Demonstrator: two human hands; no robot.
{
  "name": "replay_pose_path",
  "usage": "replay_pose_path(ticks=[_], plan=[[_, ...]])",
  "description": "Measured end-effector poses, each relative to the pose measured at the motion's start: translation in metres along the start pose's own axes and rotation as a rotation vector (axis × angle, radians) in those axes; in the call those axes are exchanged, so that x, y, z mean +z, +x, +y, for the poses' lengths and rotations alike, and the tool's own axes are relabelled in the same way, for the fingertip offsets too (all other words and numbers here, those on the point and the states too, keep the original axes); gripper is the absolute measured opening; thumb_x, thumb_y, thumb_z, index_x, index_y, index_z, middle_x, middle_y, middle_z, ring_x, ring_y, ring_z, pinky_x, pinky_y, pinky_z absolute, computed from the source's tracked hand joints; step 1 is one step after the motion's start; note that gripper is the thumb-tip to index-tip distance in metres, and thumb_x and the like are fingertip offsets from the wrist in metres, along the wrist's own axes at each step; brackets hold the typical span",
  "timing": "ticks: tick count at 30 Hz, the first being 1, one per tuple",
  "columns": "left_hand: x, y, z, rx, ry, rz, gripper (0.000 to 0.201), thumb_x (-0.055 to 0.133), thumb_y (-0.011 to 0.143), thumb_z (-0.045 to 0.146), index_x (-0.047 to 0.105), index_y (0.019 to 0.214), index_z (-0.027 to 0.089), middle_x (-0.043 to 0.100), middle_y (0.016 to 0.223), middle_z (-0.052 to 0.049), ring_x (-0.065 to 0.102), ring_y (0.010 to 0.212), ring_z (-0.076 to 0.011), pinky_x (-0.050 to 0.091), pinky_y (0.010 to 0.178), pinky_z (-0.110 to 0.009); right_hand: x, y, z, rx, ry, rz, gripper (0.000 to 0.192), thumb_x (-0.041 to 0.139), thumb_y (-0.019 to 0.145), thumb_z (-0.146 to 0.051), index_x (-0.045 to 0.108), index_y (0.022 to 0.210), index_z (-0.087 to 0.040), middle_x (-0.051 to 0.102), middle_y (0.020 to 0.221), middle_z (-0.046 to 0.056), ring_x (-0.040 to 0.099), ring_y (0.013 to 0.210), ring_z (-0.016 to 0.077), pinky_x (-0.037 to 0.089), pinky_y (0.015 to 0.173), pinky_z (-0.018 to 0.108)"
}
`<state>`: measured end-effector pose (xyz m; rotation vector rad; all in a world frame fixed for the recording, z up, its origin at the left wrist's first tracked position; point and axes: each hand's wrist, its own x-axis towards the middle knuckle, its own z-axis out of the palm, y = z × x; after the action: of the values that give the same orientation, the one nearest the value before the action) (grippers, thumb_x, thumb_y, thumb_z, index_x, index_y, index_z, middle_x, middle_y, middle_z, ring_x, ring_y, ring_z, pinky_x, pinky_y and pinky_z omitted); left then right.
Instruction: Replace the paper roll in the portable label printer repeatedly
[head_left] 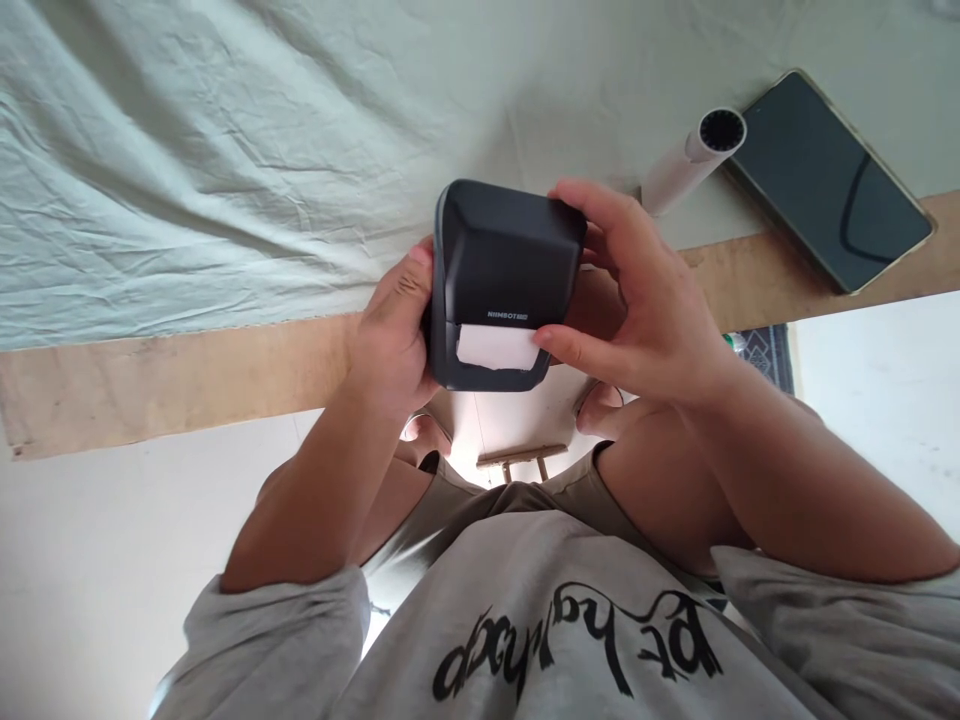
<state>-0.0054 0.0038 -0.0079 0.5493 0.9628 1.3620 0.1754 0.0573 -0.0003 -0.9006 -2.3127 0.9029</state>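
I hold a dark grey label printer [506, 262] in front of me, above the table's wooden front edge [172, 375]. A strip of white label paper [496, 346] sticks out of its slot, below a small printed brand name. My left hand [391, 335] grips the printer's left side, thumb up along the edge. My right hand [637, 290] wraps the right side and top, with a fingertip touching the right end of the white paper.
A pale green wrinkled cloth [225, 150] covers the table. At the far right lie a white roll [694, 155] and a dark-screened phone [825, 180]. Below are my knees, a grey printed shirt and a white floor.
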Motion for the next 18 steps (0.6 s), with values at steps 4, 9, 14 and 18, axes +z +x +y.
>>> replay_pose_path(ticks=[4, 9, 14, 18], plan=[[0.002, 0.001, 0.0, 0.023, -0.022, 0.018, 0.035, 0.034, 0.088, 0.037, 0.06, 0.082, 0.015, 0.064, 0.078, 0.002, 0.062, 0.081, -0.0071, 0.052, 0.078, -0.021, -0.008, 0.0, -0.005, 0.04, -0.119, 0.105, 0.076, 0.065, 0.063, -0.053, 0.038, 0.126, -0.02, 0.044, 0.117, 0.008, 0.05, 0.107, 0.0173, 0.05, 0.089, 0.033], [0.003, 0.001, 0.003, -0.039, 0.087, -0.071, 0.034, 0.04, 0.085, 0.044, 0.058, 0.092, 0.017, 0.063, 0.092, -0.002, 0.058, 0.106, -0.0184, 0.052, 0.082, -0.03, -0.013, -0.001, -0.022, 0.068, -0.059, 0.269, 0.043, 0.058, 0.075, -0.043, 0.047, 0.11, -0.02, 0.054, 0.092, 0.0, 0.05, 0.057, -0.0006, 0.04, 0.052, 0.018], [0.002, 0.0, 0.004, -0.03, 0.211, -0.121, 0.034, 0.047, 0.082, 0.042, 0.054, 0.106, 0.019, 0.062, 0.098, -0.003, 0.061, 0.103, -0.0165, 0.052, 0.072, -0.022, -0.008, 0.006, -0.032, 0.014, 0.051, 0.549, 0.007, 0.047, 0.083, -0.023, 0.045, 0.085, -0.016, 0.053, 0.091, -0.002, 0.056, 0.059, -0.0019, 0.031, 0.042, 0.016], [0.003, -0.001, 0.004, -0.03, 0.236, -0.157, 0.037, 0.045, 0.083, 0.043, 0.053, 0.108, 0.018, 0.062, 0.101, -0.004, 0.058, 0.108, -0.0175, 0.052, 0.073, -0.021, -0.004, 0.01, -0.026, 0.001, 0.005, 0.526, 0.008, 0.049, 0.081, -0.023, 0.045, 0.079, -0.016, 0.054, 0.08, -0.003, 0.058, 0.067, 0.0018, 0.037, 0.048, 0.016]])
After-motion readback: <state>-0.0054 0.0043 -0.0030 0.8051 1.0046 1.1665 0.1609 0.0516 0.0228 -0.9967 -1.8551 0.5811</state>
